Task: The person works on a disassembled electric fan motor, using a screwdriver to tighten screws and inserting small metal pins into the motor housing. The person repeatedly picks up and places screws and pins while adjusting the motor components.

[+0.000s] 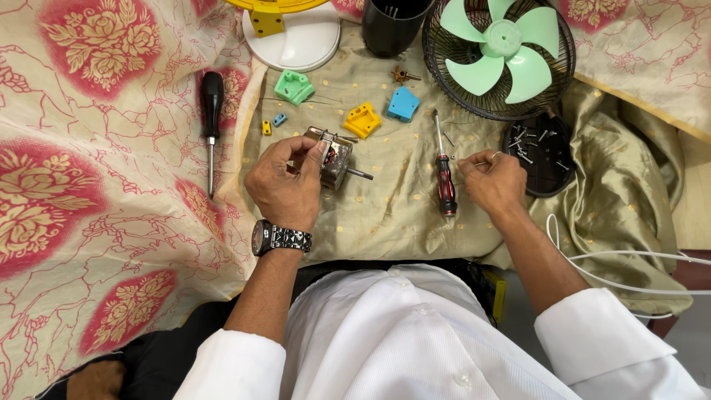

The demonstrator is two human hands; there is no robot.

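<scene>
home repair spot — floral cloth (89,192), fan parts (500,55)

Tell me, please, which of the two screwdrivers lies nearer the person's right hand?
The red-and-black-handled screwdriver, lying just beside the right hand. The black-handled screwdriver lies far off, beyond the left hand.

No packages, labels, signs or screens in view; only loose parts on cloth

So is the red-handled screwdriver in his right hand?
No, the red-handled screwdriver lies on the cloth beside the right hand, which pinches something small.
</scene>
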